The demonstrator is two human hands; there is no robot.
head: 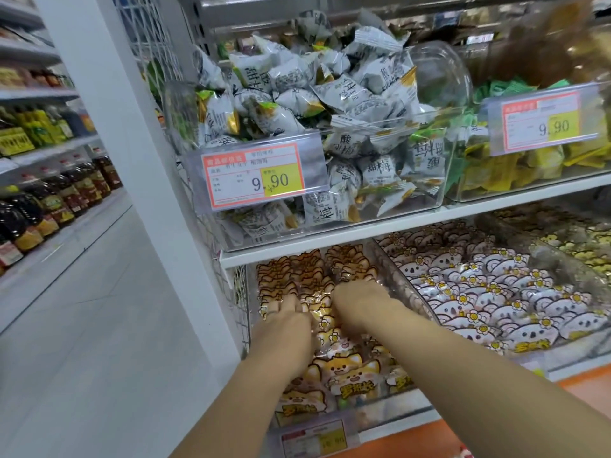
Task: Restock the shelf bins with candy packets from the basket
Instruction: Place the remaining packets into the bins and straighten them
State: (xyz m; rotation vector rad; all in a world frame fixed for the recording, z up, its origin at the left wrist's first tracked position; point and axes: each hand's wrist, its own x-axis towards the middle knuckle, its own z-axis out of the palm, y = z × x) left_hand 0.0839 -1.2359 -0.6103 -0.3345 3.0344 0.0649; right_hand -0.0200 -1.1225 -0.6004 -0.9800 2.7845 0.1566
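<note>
Left grip [287,320] and right grip [360,304] are reaching among orange fox-print candy packets [350,371] inside a clear plastic bin [372,414]. Whether either is holding one, I cannot tell.

Shop aisle. Pale grey tiled floor [82,325]. White pillar [132,160] beside a white wire mesh panel [155,44]. Left shelves [49,150] carry dark bottles [76,190], blurred. White shelf board [330,239] at centre, orange base [578,395] lower right.

The left hand [284,320] and right hand [358,305] hide their fingertips among fox-print packets [350,368], and brown goods [545,51] above the upper shelf's [363,231] right end are blurred.
</note>
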